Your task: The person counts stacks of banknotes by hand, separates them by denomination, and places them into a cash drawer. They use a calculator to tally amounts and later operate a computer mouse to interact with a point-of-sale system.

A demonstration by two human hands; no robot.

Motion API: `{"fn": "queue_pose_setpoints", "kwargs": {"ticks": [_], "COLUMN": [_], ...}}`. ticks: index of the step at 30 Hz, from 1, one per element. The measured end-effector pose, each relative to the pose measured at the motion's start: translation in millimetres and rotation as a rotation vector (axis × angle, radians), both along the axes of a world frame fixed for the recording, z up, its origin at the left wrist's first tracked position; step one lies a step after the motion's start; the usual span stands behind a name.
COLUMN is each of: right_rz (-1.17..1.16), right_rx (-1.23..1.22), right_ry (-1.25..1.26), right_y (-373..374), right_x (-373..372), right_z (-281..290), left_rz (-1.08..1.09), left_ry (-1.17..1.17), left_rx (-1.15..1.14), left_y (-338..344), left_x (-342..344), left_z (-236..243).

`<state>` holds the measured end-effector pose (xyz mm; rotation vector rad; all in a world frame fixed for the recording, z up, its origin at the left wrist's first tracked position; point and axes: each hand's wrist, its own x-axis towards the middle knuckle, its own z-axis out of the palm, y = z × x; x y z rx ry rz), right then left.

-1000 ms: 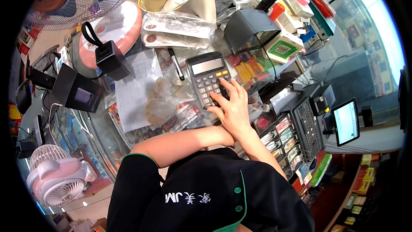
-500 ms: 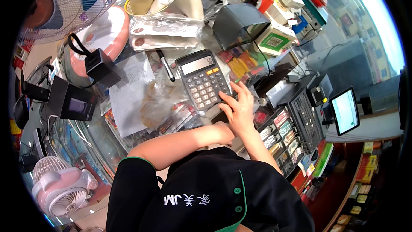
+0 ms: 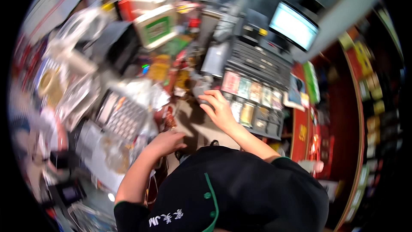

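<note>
My right hand (image 3: 218, 111), fingers loosely bent and apart, reaches to the left edge of an open cash drawer (image 3: 262, 122) of banknotes (image 3: 246, 111). I cannot tell whether its fingertips touch it. Lower down to the left, my left hand (image 3: 171, 141) hangs beside the counter's edge with slightly curled fingers and seems empty, though motion blurs it. Left of that hand lies the blurred calculator (image 3: 122, 118), among plastic bags (image 3: 77, 99) and a paper sheet (image 3: 92, 152).
A keyboard (image 3: 257, 62) and a lit screen (image 3: 292, 25) stand beyond the drawer. A black holder (image 3: 116, 45) and a green-fronted sign (image 3: 155, 28) crowd the back left. Stocked shelves (image 3: 371, 103) line the right. Floor (image 3: 208, 133) shows between counter and drawer.
The view has swung right, shifting the cluttered counter leftward. My right hand has left the calculator for the cash drawer, and my left hand has moved out from beside the right wrist.
</note>
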<state>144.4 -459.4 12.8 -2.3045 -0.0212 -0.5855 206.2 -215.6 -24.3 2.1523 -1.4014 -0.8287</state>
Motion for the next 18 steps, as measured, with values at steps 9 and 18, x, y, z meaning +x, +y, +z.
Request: {"fn": "queue_pose_setpoints", "kwargs": {"ticks": [9, 18], "right_rz": [-0.778, -0.574], "right_rx": [1.010, 1.183], "right_ry": [0.390, 0.605], "right_y": [-227, -289], "right_x": [-72, -63], "right_z": [-87, -135], "left_rz": [0.103, 0.118], "left_ry": [-0.126, -0.119], "left_rx": [0.079, -0.339], "left_y": [-35, -215], "left_x": [-10, -76], "left_z": [-4, -58]}}
